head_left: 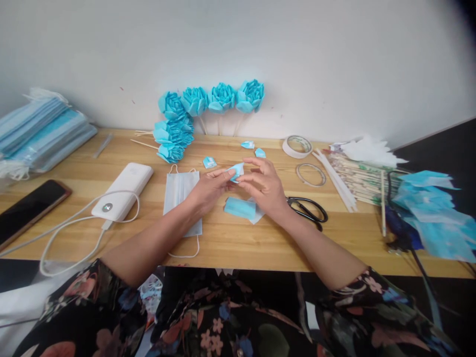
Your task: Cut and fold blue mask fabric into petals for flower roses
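Note:
My left hand (208,188) and my right hand (263,187) meet over the middle of the wooden table (238,238). Both pinch a small folded piece of blue mask fabric (237,171) between their fingertips. Just below the hands lies a folded blue strip (240,207) on a white scrap. A face mask (181,196) lies flat under my left wrist. Three small folded blue pieces (209,162) lie a little farther back.
Several blue fabric roses (221,97) on sticks lean against the wall. A stack of masks (40,130), a phone (28,207) and a white power bank (122,191) with cable sit left. Scissors (308,209), tape rolls (296,146), sticks (357,178) and blue scraps (433,208) lie right.

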Motion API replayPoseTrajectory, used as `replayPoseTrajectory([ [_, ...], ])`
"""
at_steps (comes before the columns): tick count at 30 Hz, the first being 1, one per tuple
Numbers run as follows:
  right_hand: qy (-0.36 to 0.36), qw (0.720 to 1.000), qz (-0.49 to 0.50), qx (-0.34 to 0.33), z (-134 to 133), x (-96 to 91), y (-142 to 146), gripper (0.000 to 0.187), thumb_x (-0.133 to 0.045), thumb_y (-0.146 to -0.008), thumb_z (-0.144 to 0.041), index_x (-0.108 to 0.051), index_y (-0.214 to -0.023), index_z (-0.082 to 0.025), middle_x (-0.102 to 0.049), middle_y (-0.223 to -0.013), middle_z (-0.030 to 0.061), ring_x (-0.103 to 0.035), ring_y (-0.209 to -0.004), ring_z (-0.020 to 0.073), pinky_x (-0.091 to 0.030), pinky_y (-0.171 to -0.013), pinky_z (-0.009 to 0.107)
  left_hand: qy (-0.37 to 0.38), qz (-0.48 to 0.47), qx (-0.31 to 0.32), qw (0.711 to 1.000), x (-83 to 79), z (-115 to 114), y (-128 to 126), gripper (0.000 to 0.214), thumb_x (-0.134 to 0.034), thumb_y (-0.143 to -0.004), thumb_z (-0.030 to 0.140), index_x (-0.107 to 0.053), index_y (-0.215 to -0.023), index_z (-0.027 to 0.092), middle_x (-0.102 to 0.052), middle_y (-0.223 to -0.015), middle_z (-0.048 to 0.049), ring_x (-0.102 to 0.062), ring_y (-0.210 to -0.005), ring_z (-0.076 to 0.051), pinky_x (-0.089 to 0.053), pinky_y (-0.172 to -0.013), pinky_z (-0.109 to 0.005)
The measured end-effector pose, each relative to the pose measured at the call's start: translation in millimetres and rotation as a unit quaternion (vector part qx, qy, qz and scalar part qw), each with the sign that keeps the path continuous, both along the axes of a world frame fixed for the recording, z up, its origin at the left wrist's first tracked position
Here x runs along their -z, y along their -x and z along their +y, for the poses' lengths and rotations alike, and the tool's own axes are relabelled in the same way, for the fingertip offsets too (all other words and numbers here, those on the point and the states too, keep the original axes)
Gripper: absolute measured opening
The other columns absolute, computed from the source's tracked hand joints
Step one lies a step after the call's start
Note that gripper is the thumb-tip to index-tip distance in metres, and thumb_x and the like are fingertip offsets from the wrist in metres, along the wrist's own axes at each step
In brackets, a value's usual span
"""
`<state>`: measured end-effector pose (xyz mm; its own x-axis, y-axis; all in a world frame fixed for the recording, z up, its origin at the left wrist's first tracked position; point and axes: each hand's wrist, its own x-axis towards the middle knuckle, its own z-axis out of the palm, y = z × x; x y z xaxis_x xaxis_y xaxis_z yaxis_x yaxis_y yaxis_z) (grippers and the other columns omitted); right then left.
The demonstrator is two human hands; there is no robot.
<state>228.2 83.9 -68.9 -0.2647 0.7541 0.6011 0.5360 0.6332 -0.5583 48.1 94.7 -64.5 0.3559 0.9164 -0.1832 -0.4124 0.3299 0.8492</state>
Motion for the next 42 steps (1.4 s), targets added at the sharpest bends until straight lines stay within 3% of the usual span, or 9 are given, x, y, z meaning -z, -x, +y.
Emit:
replayPoseTrajectory([
  [5,0.077,0.993,0.094,0.010,-0.5,2.5,3.0,0.006,-0.068,-0.088,-0.029,-0.073,-0.086,-0.026,-0.068,-0.122,0.0060,-0.062,-0.119,0.0243,-0.046,-0.105,0.048,0.004,-0.001,-0.010,1.000,0.7,-0.3,-0.5,0.026,-0.085,-0.070,0.036,-0.074,-0.078,0.015,-0.068,-0.076,-0.0019,-0.060,-0.070,-0.011,-0.048,-0.071,-0.026],
  [9,0.178,0.969,0.172,-0.011,0.5,4.6,5.6,0.012,-0.069,-0.086,-0.033,-0.068,-0.081,-0.022,-0.073,-0.097,0.0038,-0.068,-0.094,0.0199,-0.052,-0.092,0.039,-0.009,0.003,-0.006,1.000,0.0,-0.7,-0.8,0.028,-0.086,-0.069,0.038,-0.072,-0.076,0.014,-0.065,-0.072,-0.0012,-0.057,-0.068,-0.010,-0.046,-0.068,-0.026],
  [13,0.247,0.947,0.204,-0.003,0.7,5.8,6.5,0.018,-0.071,-0.082,-0.038,-0.065,-0.079,-0.021,-0.070,-0.082,0.0008,-0.065,-0.079,0.0165,-0.052,-0.079,0.032,-0.010,0.010,-0.010,1.000,-0.5,-0.8,-0.8,0.028,-0.085,-0.069,0.037,-0.070,-0.072,0.014,-0.064,-0.072,-0.0010,-0.056,-0.067,-0.011,-0.046,-0.068,-0.026],
  [22,0.284,0.923,0.258,-0.022,0.1,4.8,7.4,0.019,-0.073,-0.079,-0.035,-0.060,-0.080,-0.021,-0.065,-0.075,-0.0017,-0.059,-0.070,0.0131,-0.048,-0.070,0.029,-0.058,0.051,-0.007,0.997,2.6,-0.4,-1.3,0.034,-0.083,-0.069,0.045,-0.069,-0.069,0.014,-0.061,-0.067,-0.0012,-0.055,-0.067,-0.012,-0.045,-0.068,-0.027],
  [27,0.322,0.898,0.297,-0.048,-0.4,0.6,7.9,0.031,-0.075,-0.076,-0.036,-0.063,-0.101,-0.022,-0.070,-0.082,-0.0007,-0.065,-0.078,0.0150,-0.051,-0.077,0.031,-0.093,0.114,-0.023,0.989,3.0,-0.7,-0.7,0.037,-0.080,-0.070,0.050,-0.069,-0.067,0.015,-0.062,-0.067,-0.0012,-0.054,-0.067,-0.012,-0.044,-0.069,-0.027],
  [33,0.315,0.909,0.270,-0.039,1.6,3.5,6.8,0.033,-0.071,-0.077,-0.036,-0.065,-0.105,-0.021,-0.066,-0.075,-0.0024,-0.059,-0.069,0.0134,-0.047,-0.067,0.029,-0.169,0.223,-0.062,0.958,-1.4,-2.1,1.0,0.033,-0.076,-0.073,0.048,-0.070,-0.068,0.016,-0.060,-0.062,0.0010,-0.050,-0.064,-0.011,-0.042,-0.065,-0.025],
  [42,0.314,0.915,0.251,-0.033,1.9,3.8,7.1,0.031,-0.068,-0.075,-0.033,-0.063,-0.102,-0.020,-0.062,-0.072,-0.0035,-0.056,-0.065,0.0125,-0.044,-0.062,0.028,-0.219,0.267,-0.064,0.936,-1.7,-1.0,0.4,0.034,-0.076,-0.072,0.049,-0.070,-0.070,0.016,-0.057,-0.062,0.0016,-0.047,-0.061,-0.010,-0.036,-0.057,-0.023],
])
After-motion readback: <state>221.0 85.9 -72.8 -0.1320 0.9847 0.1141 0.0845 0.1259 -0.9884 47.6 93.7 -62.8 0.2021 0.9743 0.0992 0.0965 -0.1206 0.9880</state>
